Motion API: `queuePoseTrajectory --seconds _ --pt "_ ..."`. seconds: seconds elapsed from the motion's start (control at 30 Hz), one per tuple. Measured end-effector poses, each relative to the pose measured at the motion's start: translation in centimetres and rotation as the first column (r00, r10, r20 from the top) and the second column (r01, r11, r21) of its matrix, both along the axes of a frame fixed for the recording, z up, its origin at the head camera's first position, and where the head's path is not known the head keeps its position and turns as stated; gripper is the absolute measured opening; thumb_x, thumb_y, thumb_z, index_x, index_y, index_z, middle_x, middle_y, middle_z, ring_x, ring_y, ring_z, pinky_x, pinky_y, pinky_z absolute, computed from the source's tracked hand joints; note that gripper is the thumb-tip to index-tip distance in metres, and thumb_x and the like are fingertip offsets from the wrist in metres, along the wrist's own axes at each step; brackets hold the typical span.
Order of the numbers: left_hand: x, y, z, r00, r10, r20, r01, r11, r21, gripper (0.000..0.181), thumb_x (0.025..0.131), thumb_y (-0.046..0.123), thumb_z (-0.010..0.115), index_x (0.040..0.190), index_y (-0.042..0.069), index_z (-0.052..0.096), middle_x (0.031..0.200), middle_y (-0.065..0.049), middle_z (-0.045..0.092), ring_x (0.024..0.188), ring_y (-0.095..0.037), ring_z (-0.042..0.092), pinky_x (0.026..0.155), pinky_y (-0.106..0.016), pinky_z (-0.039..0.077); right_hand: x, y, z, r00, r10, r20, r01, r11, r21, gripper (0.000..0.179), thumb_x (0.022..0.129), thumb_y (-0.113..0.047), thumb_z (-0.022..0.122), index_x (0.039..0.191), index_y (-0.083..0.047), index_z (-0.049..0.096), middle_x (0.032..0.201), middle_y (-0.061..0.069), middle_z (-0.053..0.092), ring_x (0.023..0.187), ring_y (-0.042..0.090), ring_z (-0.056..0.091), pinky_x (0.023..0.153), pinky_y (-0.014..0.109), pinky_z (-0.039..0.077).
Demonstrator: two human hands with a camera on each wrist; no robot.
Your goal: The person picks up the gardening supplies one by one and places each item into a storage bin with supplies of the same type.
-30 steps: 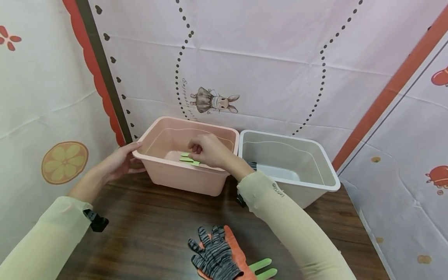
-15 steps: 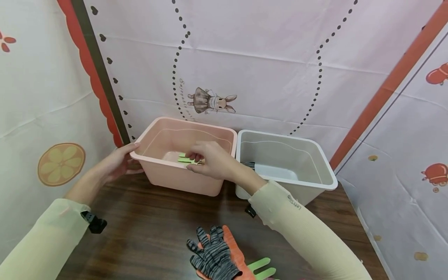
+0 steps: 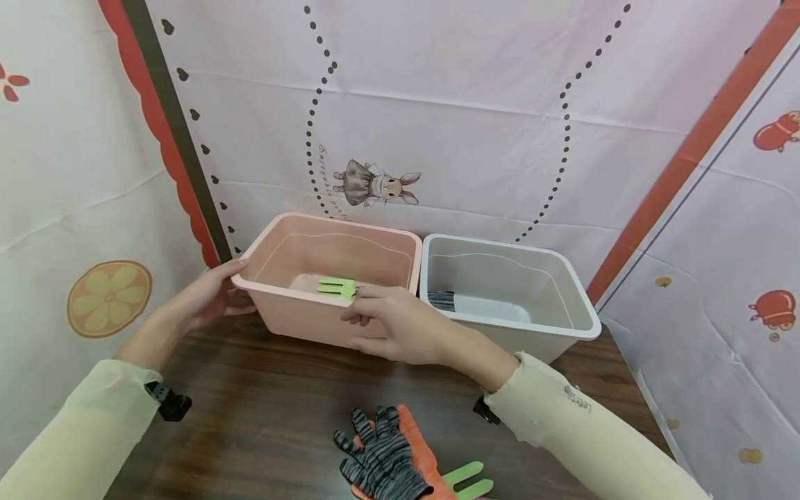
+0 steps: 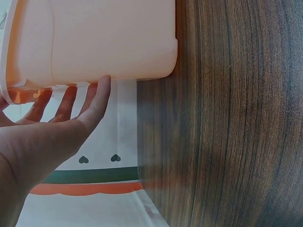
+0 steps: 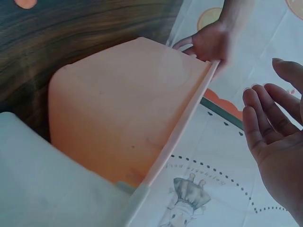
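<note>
My left hand point(image 3: 215, 295) holds the left end of a pink plastic bin point(image 3: 325, 321), thumb at the rim. In the left wrist view, the fingers point(image 4: 97, 101) of that hand lie along the bin's end wall. A small green hand fork point(image 3: 337, 287) lies inside the bin, tines pointing left; its handle end is hidden. In front of the bin's near rim is my right hand point(image 3: 400, 326). The right wrist view shows this hand point(image 5: 279, 123) with nothing in it and its fingers loosely bent.
A grey-white bin point(image 3: 500, 260) stands right beside the pink one, with a dark striped knit glove point(image 3: 442, 301) inside. On the wooden table point(image 3: 250, 417) nearer me lie a striped glove point(image 3: 381, 451), an orange glove point(image 3: 420, 441) and green tines point(image 3: 465, 474). Printed cloth walls surround the table.
My right hand has come out from over the pink bin and moved toward me and to the right, bringing the green hand fork into fuller view. My left hand has stayed on the bin.
</note>
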State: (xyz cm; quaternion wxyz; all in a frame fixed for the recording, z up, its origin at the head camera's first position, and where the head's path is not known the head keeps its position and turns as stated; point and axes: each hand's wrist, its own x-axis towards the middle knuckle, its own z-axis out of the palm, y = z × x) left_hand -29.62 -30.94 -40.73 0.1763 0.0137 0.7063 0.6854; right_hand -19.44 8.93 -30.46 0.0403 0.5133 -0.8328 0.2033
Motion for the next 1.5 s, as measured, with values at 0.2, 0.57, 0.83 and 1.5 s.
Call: queuePoseTrajectory --seconds 0.2,0.57,0.83,1.5 --pt "0.1 0.0 -0.2 1.0 0.006 -0.006 -0.006 1.0 0.006 0.077 0.111 0.057 0.043 0.172 0.022 0.012 0.17 -0.018 0.019 0.12 -0.017 0.055 0.113 -0.067 0.04 1.4 2.1 -0.6 1.0 -0.012 -0.028 0.013 1.0 0.022 0.027 0.1 -0.028 0.077 0.123 -0.015 0.074 0.113 -0.004 0.066 0.099 0.009 0.062 0.087 0.027 0.052" --pt "0.1 0.1 0.1 1.0 0.004 0.002 -0.004 1.0 0.006 0.076 0.111 0.057 0.043 0.172 0.025 0.011 0.172 -0.017 0.018 0.127 -0.021 0.051 0.111 -0.064 0.044 4.0 6.6 -2.7 1.0 0.001 0.0 -0.001 1.0 -0.001 0.03 0.098 -0.026 0.079 0.126 -0.015 0.073 0.117 -0.004 0.066 0.099 0.004 0.061 0.084 0.022 0.054" --pt "0.1 0.2 0.4 1.0 0.011 0.016 -0.011 1.0 0.027 0.077 0.111 0.057 0.044 0.172 0.026 0.011 0.173 -0.017 0.017 0.124 -0.018 0.052 0.114 -0.067 0.038 5.9 9.6 -6.0 0.993 -0.066 0.099 0.07 0.997 -0.045 0.031 0.097 -0.024 0.081 0.126 -0.019 0.073 0.12 -0.008 0.066 0.108 0.006 0.065 0.089 0.026 0.057" --pt "-0.1 -0.1 -0.2 0.999 0.021 0.028 -0.023 0.998 0.052 0.075 0.11 0.055 0.047 0.171 0.025 0.016 0.165 -0.014 0.028 0.117 -0.013 0.059 0.114 -0.067 0.039 10.1 12.2 -13.9 0.879 -0.021 0.477 0.124 0.975 -0.185 0.016 0.102 -0.021 0.074 0.118 -0.023 0.072 0.108 -0.004 0.068 0.091 0.004 0.065 0.077 0.031 0.061"
